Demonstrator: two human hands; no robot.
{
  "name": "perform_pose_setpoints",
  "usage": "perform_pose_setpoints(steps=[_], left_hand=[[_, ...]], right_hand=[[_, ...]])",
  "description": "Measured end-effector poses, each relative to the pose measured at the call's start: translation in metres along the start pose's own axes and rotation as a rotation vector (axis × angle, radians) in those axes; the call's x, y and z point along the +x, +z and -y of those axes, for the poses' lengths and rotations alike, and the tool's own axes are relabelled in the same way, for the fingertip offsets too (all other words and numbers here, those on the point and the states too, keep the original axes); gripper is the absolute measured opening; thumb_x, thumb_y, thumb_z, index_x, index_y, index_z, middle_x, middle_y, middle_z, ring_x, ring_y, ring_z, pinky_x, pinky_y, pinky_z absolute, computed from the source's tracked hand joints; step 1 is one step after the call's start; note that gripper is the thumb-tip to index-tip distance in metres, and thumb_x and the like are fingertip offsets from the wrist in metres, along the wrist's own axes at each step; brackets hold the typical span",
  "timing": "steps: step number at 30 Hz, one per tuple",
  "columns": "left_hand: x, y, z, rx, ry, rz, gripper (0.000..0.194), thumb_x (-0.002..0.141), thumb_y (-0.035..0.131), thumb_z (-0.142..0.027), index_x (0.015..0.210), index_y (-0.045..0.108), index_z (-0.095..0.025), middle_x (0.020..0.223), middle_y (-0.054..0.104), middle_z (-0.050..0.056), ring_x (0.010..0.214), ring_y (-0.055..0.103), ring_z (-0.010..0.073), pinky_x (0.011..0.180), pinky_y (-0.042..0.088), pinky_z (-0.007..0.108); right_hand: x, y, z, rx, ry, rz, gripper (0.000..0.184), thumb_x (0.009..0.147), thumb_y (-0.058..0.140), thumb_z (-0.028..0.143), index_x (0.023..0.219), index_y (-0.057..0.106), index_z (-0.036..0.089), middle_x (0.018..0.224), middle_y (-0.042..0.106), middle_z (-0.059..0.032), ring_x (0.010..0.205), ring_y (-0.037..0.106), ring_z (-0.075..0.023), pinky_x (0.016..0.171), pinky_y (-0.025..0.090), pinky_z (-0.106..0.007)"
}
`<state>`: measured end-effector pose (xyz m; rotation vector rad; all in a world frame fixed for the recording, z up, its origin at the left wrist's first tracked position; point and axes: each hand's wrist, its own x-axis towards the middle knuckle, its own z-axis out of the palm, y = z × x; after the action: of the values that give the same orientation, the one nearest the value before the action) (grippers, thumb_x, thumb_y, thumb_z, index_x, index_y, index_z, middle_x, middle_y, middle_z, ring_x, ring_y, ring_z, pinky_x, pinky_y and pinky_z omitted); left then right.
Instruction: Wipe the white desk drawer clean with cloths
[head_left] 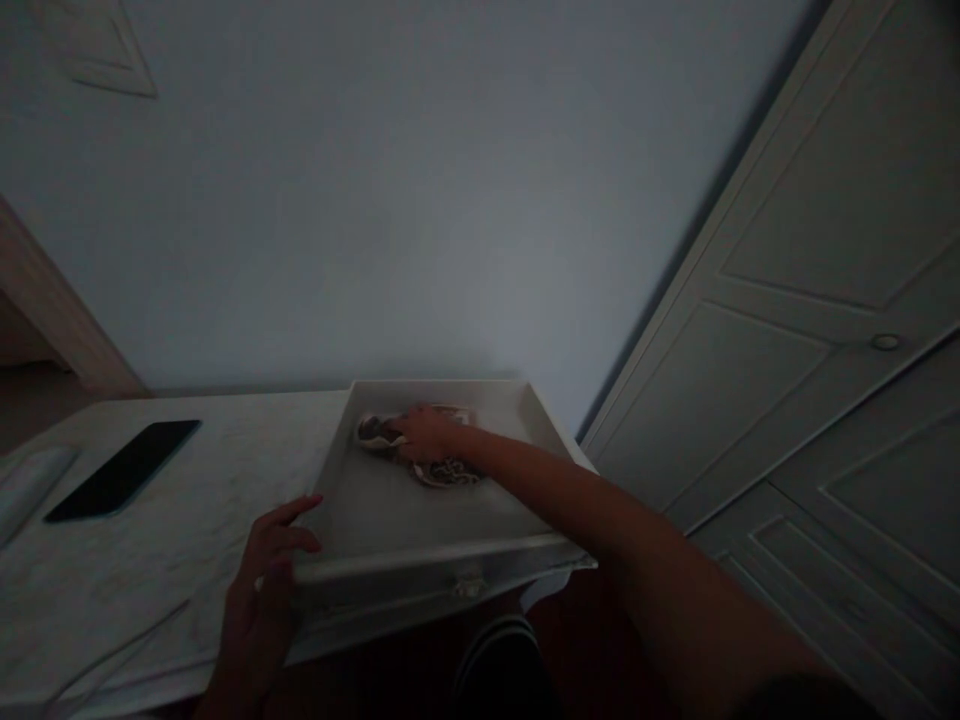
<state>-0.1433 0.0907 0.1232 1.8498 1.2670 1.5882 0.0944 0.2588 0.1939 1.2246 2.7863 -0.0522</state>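
Observation:
A white drawer (420, 565) rests on a pale bed surface, its knobbed front facing me. My right hand (422, 433) reaches into its far end, fingers closed on a patterned brown-and-white cloth item (450, 470) lying on the drawer's bottom. My left hand (268, 570) is at the drawer's near left corner, fingers curled against its left side and front edge. The room is dim and detail is poor.
A black phone (124, 468) lies on the bed to the left. A white panelled wardrobe door (810, 330) with a round knob stands at the right. A bare pale wall is behind. A wooden edge (52, 310) shows at the far left.

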Motion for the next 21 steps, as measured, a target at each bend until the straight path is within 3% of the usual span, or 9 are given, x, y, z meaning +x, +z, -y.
perform_pose_setpoints(steps=[2, 5, 9, 11, 13, 17, 21], left_hand=[[-0.001, 0.002, 0.001, 0.008, -0.008, -0.038, 0.032, 0.105, 0.038, -0.043, 0.094, 0.062, -0.026, 0.134, 0.063, 0.009, 0.128, 0.056, 0.0305, 0.112, 0.039, 0.056], [-0.002, 0.002, 0.003, 0.034, 0.013, -0.052, 0.036, 0.105, 0.037, -0.049, 0.099, 0.064, -0.026, 0.133, 0.064, 0.009, 0.126, 0.058, 0.0304, 0.107, 0.043, 0.054], [-0.001, -0.003, 0.008, 0.098, 0.084, -0.010, 0.047, 0.094, 0.052, -0.069, 0.112, 0.062, -0.027, 0.131, 0.064, 0.010, 0.120, 0.062, 0.0321, 0.097, 0.051, 0.051], [0.001, -0.004, 0.008, 0.131, 0.102, 0.006, 0.048, 0.087, 0.067, -0.067, 0.113, 0.060, -0.027, 0.129, 0.065, 0.010, 0.119, 0.063, 0.0327, 0.097, 0.053, 0.052], [0.002, -0.005, 0.007, 0.135, 0.082, 0.007, 0.042, 0.084, 0.074, -0.059, 0.105, 0.058, -0.027, 0.129, 0.065, 0.011, 0.121, 0.063, 0.0326, 0.099, 0.053, 0.053], [0.006, -0.009, 0.007, 0.171, 0.076, 0.017, 0.037, 0.085, 0.074, -0.057, 0.094, 0.054, -0.027, 0.128, 0.066, 0.011, 0.118, 0.065, 0.0314, 0.097, 0.054, 0.051], [0.013, -0.019, 0.013, 0.264, 0.178, 0.108, 0.042, 0.082, 0.075, -0.062, 0.094, 0.055, -0.027, 0.127, 0.068, 0.010, 0.116, 0.065, 0.0325, 0.095, 0.055, 0.051]], right_hand=[[0.019, -0.002, 0.023, 0.033, -0.095, -0.034, 0.052, 0.099, 0.060, 0.043, 0.143, 0.058, 0.015, 0.132, 0.069, -0.0194, 0.119, 0.066, -0.0323, 0.107, 0.047, -0.047], [0.025, -0.004, 0.046, 0.121, -0.146, -0.024, 0.052, 0.097, 0.063, 0.043, 0.137, 0.062, 0.011, 0.127, 0.072, -0.0213, 0.113, 0.070, -0.0338, 0.098, 0.052, -0.046], [0.005, -0.001, 0.067, 0.234, -0.380, 0.111, 0.035, 0.101, 0.059, 0.030, 0.130, 0.068, 0.014, 0.133, 0.072, -0.0159, 0.120, 0.068, -0.0292, 0.105, 0.047, -0.041], [-0.005, -0.001, 0.078, 0.294, -0.530, 0.171, 0.031, 0.101, 0.054, 0.021, 0.127, 0.070, 0.013, 0.139, 0.069, -0.0146, 0.129, 0.064, -0.0255, 0.112, 0.041, -0.036], [-0.013, -0.003, 0.086, 0.324, -0.590, 0.209, 0.033, 0.099, 0.053, 0.013, 0.127, 0.070, 0.012, 0.140, 0.069, -0.0142, 0.131, 0.063, -0.0232, 0.111, 0.039, -0.032], [-0.023, -0.010, 0.083, 0.334, -0.581, 0.263, 0.040, 0.091, 0.055, 0.003, 0.126, 0.072, 0.014, 0.135, 0.071, -0.0113, 0.127, 0.065, -0.0222, 0.108, 0.041, -0.030], [-0.044, -0.014, 0.056, 0.385, -0.517, 0.334, 0.038, 0.084, 0.060, 0.001, 0.113, 0.078, 0.017, 0.130, 0.073, -0.0092, 0.126, 0.065, -0.0229, 0.109, 0.042, -0.032]])
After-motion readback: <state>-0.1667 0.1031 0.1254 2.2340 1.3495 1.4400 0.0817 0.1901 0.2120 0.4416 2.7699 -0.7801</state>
